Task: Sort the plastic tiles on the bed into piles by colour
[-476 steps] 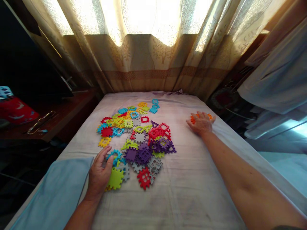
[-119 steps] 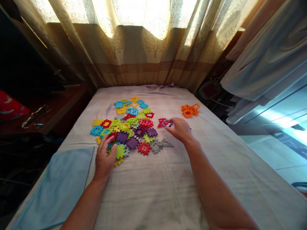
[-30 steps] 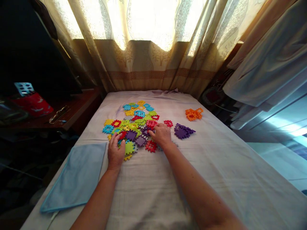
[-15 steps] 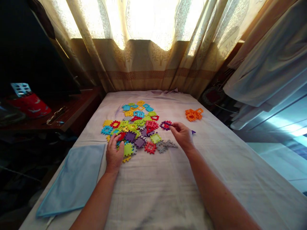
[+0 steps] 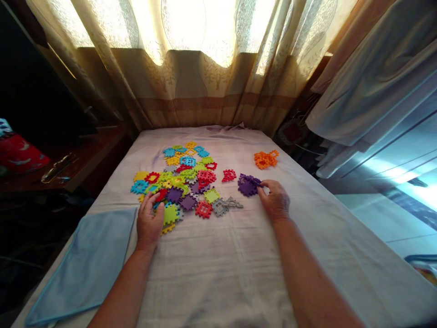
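A heap of coloured plastic puzzle tiles (image 5: 180, 182) lies on the white bed sheet (image 5: 221, 264). My left hand (image 5: 149, 222) rests flat at the heap's near left edge, fingers spread, touching a lime green tile (image 5: 170, 213). My right hand (image 5: 275, 200) lies to the right of the heap, its fingertips pinched on the edge of a small pile of purple tiles (image 5: 247, 184). A lone red tile (image 5: 228, 175) sits between that pile and the heap. A group of orange tiles (image 5: 265, 159) lies farther back on the right.
A light blue cloth (image 5: 85, 264) covers the bed's near left corner. A dark wooden side table (image 5: 68, 168) stands left of the bed with a red bag (image 5: 18, 155) on it. Curtains (image 5: 205, 82) hang behind the bed's far end.
My right hand carried a purple tile from the heap rightward and lowered it to the purple pile. My left hand stayed at the heap's near edge.
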